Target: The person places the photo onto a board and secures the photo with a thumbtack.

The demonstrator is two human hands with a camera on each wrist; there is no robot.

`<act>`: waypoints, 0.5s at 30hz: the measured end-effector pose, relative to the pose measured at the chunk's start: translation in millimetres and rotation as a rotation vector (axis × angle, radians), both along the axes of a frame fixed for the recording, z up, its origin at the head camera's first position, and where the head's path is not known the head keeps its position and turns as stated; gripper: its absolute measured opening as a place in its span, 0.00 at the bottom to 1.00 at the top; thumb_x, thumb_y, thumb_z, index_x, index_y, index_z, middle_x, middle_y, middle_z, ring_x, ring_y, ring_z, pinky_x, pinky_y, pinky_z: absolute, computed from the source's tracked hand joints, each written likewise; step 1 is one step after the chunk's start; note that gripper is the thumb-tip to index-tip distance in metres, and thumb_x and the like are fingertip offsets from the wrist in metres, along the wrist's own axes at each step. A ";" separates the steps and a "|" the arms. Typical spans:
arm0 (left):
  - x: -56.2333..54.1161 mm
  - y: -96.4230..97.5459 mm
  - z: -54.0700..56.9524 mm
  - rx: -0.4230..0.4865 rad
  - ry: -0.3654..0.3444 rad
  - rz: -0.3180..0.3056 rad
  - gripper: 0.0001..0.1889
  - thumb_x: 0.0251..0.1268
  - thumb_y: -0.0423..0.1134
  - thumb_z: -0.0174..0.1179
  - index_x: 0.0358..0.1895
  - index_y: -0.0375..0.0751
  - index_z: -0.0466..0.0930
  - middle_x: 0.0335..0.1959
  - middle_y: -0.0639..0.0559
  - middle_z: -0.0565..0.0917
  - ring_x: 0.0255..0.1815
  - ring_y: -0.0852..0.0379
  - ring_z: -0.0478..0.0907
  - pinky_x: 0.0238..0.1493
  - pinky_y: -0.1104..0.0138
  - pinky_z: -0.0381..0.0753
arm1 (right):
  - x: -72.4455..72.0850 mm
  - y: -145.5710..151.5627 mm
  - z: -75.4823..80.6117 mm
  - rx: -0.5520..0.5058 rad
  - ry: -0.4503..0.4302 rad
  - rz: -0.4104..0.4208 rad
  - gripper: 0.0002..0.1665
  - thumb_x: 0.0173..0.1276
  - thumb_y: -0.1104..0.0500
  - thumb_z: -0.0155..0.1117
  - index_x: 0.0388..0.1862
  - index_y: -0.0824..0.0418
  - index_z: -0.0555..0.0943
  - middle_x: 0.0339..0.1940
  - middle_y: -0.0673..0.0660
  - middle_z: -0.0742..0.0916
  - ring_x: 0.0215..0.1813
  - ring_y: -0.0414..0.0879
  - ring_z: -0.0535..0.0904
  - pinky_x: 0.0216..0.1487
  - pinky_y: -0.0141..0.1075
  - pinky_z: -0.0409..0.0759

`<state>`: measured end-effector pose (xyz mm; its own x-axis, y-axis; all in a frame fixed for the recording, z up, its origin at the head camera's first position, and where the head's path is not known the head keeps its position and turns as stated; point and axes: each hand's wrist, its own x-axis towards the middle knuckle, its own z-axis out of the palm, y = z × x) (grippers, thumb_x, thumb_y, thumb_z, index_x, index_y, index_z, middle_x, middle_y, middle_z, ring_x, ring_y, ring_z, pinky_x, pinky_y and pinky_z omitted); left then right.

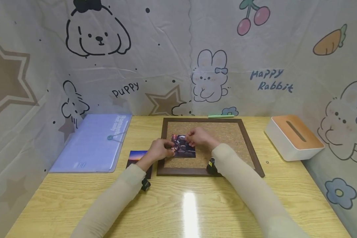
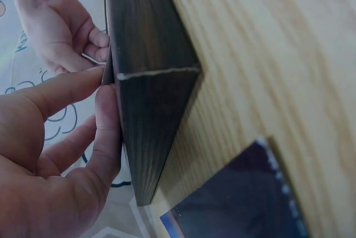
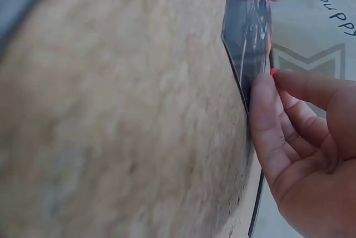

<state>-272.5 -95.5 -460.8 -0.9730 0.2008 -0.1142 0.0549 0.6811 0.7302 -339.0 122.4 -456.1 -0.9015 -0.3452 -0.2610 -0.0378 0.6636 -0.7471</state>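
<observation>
The printed photo [image 1: 184, 151] lies on the left part of the cork board [image 1: 223, 142], and the person's two hands work at it from either side. The left hand [image 1: 160, 149] appears to pinch the photo's left edge between thumb and fingers, beside the brown frame [image 1: 160, 167]; the right hand [image 1: 200, 136] pinches a tiny red item [image 3: 273, 72], probably the head of a pin, near the upper right corner. The likeliest trouble is drift: a sideways push from the right hand could turn the photo out of line if the left grip were loose. A firm pull from the left could instead buckle or crease the thin sheet. If the red item is a pin, entering at a slant could tear the corner or leave it weakly held, and a slip could prick a fingertip, since the fingers crowd close around it. So small a piece could also drop and roll onto the bench [image 1: 154, 205]. The left forearm passes over the second photo [image 1: 137, 154], so a lowered sleeve [image 1: 114, 201] could drag that sheet along the bench.
</observation>
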 end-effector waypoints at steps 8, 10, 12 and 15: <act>-0.1 -1.5 -0.7 0.018 -0.002 -0.011 0.22 0.53 0.35 0.74 0.55 0.42 0.86 0.57 0.43 0.85 0.58 0.45 0.80 0.55 0.56 0.82 | -5.9 -11.5 0.6 -0.003 -0.025 -0.010 0.10 0.73 0.61 0.61 0.43 0.67 0.85 0.27 0.53 0.84 0.25 0.39 0.79 0.28 0.28 0.82; -0.2 -2.0 -1.2 0.015 -0.001 -0.015 0.22 0.54 0.36 0.73 0.55 0.42 0.86 0.57 0.43 0.85 0.58 0.45 0.80 0.55 0.56 0.82 | -7.2 -13.0 0.0 0.007 -0.024 -0.015 0.10 0.73 0.61 0.61 0.42 0.67 0.85 0.24 0.52 0.83 0.24 0.39 0.78 0.26 0.28 0.81; -0.3 -2.2 -1.6 0.015 -0.003 -0.019 0.23 0.54 0.36 0.73 0.56 0.42 0.85 0.57 0.43 0.85 0.58 0.46 0.80 0.56 0.56 0.82 | -8.3 -13.6 -0.4 0.022 -0.022 -0.025 0.10 0.73 0.60 0.62 0.41 0.67 0.85 0.23 0.51 0.82 0.23 0.39 0.77 0.25 0.27 0.79; -0.4 -2.1 -2.5 0.016 -0.004 -0.024 0.23 0.55 0.35 0.72 0.56 0.41 0.85 0.56 0.43 0.86 0.57 0.46 0.80 0.56 0.56 0.82 | -9.6 -13.9 -0.1 0.031 -0.030 -0.043 0.10 0.73 0.59 0.62 0.41 0.65 0.85 0.22 0.51 0.82 0.24 0.39 0.77 0.25 0.28 0.79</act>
